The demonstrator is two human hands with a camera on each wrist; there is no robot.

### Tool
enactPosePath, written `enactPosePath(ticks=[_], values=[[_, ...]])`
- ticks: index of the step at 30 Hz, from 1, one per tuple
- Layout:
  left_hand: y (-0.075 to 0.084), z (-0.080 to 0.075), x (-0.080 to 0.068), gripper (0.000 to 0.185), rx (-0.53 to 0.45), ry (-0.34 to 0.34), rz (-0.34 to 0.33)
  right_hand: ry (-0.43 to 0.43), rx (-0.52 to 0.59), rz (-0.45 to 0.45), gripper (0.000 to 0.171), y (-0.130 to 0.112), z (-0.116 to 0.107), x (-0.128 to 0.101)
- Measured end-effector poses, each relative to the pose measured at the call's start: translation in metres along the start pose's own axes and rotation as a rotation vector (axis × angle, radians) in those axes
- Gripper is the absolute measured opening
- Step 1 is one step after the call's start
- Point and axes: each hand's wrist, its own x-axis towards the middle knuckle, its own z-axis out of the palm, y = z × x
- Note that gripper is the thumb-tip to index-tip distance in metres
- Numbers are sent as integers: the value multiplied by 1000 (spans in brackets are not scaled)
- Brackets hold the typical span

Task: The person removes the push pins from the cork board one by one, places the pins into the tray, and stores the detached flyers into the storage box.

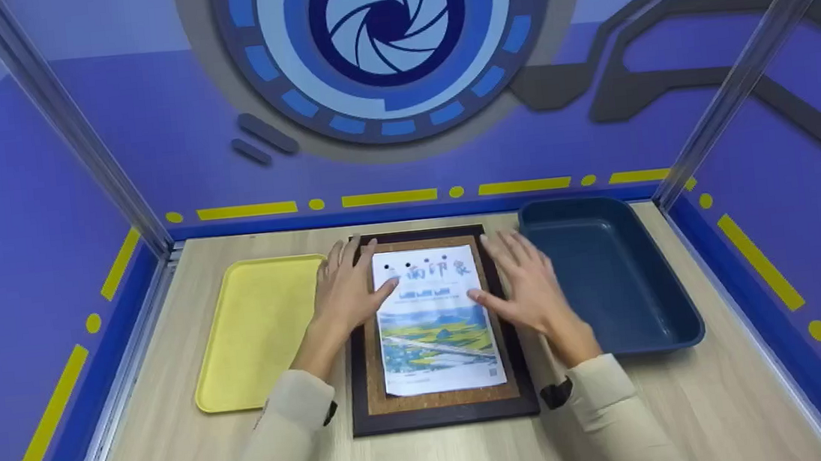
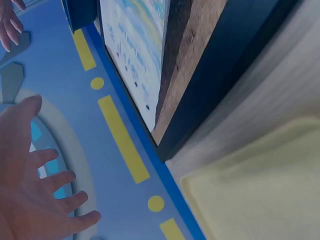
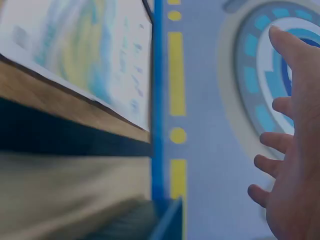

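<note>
Both my hands are over the printed sheet (image 1: 436, 320) lying on the cork board (image 1: 435, 333) (dark frame, mid-table). My left hand (image 1: 347, 288) and right hand (image 1: 528, 283) flank it, fingers spread and straight, gripping nothing. Yellow tray (image 1: 258, 332) sits left, blue bin (image 1: 611, 275) right.

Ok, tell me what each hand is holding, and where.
Nothing is held. The left hand and right hand are spread open beside the printed sheet on the cork board.

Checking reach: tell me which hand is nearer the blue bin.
Right. The right hand lies on the framed cork board's right edge, beside the blue bin; the left hand is across the printed sheet.
</note>
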Motion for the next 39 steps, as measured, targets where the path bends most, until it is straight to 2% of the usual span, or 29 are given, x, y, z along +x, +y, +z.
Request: enactPosePath(ticks=[7,12,16,19,23,26,30,39], values=[[10,18,1,75,-115,50,-2,-34,4,-57,97,-18,48,-20],[10,37,9,71,-146,57,-34,-37,-20,-127,95,-25,75,-26],[11,55,20,69,-140,39,-55,-35,-17,-120,93,-26,92,-29],[10,66,27,67,-124,31,-84,-84,3,-90,95,-27,103,-31],[5,79,35,64,-133,28,-116,-175,19,-35,99,-27,113,-35],[1,87,40,64,-168,0,-125,-213,30,4,102,-26,118,-38],[-7,94,46,63,-226,-33,-139,-222,43,20,102,-24,120,-40],[-24,98,60,49,-280,-36,-145,-226,42,14,102,-26,126,-44]])
